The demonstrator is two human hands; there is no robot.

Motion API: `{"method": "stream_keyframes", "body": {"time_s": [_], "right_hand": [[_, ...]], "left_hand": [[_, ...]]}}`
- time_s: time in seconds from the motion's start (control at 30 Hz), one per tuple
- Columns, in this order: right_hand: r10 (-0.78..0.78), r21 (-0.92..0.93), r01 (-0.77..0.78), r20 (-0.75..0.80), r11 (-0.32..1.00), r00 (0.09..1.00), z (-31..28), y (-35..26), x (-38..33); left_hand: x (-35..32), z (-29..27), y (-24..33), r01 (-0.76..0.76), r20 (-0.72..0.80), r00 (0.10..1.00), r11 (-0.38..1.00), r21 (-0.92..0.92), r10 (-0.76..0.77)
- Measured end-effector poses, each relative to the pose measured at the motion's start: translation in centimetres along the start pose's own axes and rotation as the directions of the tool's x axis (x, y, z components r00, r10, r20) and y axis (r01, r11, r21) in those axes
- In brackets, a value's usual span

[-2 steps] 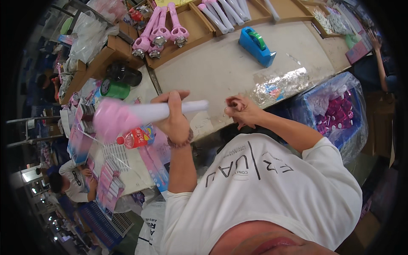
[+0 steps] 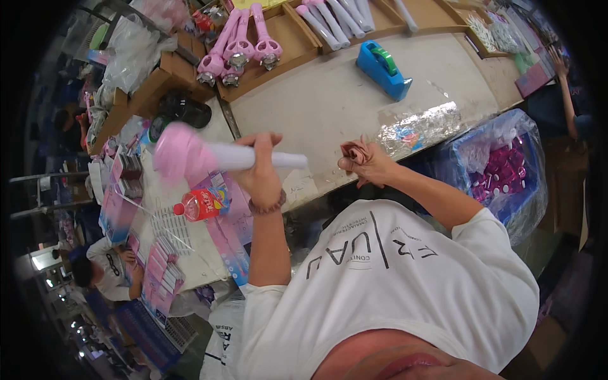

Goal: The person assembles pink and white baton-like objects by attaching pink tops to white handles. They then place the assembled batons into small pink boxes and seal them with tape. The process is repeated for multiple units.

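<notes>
My left hand (image 2: 261,174) is closed around the white handle of a toy wand (image 2: 231,156) with a bulky pink head. The wand is held nearly level above the table's near edge, head to the left, and that head is smeared by motion. To the right of the handle's free end, and apart from it, my right hand (image 2: 367,163) has its fingers curled together. Whatever it may hold is hidden. Similar pink wands with silvery, faceted ends (image 2: 239,50) lie in a cardboard tray (image 2: 285,50) at the back.
A blue tape dispenser (image 2: 383,69) stands on the table (image 2: 304,88). White handles (image 2: 335,25) lie in a tray behind it. On the right is a blue bin (image 2: 522,202) of purple parts. A red-labelled bottle (image 2: 201,204) lies at left, and a co-worker (image 2: 104,269) sits beyond.
The wand's pink head has swung slightly up and to the right, with my left hand still around the handle. The fingers of my right hand have shifted a little.
</notes>
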State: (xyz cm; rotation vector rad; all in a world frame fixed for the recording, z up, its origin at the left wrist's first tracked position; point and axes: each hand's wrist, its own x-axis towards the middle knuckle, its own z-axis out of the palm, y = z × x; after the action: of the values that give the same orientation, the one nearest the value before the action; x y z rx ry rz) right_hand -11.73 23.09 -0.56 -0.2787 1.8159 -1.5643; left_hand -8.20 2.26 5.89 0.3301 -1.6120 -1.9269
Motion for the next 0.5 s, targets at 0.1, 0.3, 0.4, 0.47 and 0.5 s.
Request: {"method": "stream_keyframes", "body": {"time_s": [0.1,0.3,0.4,0.47,0.5], "right_hand": [[-0.238,-0.431,0.23,0.037,0.872,0.971,-1.1,0.7,0.5],[0.029,-0.416,-0.009,0.042,0.909,0.999,-3.0,0.7,2.2],[0.007,-0.251,-0.024,-0.068,0.968,0.998,-8.2,-1.1,5.4],[-0.01,-0.289,-0.028,-0.131,0.957,0.991,-13.0,-2.9,9.1],[0.011,-0.331,-0.064,-0.158,0.942,0.987,-15.9,-4.1,11.5]], "left_hand": [[-0.2,0.7,-4.3,0.424,0.072,0.902,0.845,-0.326,-0.425],[-0.2,3.9,-11.5,0.628,0.319,0.775,0.724,-0.287,-0.545],[0.0,5.3,-13.4,0.587,0.289,0.791,0.801,-0.114,-0.539],[-0.3,5.9,-14.3,0.681,0.26,0.713,0.731,-0.04,-0.651],[-0.6,6.1,-14.8,0.707,0.256,0.686,0.707,-0.014,-0.681]]}}
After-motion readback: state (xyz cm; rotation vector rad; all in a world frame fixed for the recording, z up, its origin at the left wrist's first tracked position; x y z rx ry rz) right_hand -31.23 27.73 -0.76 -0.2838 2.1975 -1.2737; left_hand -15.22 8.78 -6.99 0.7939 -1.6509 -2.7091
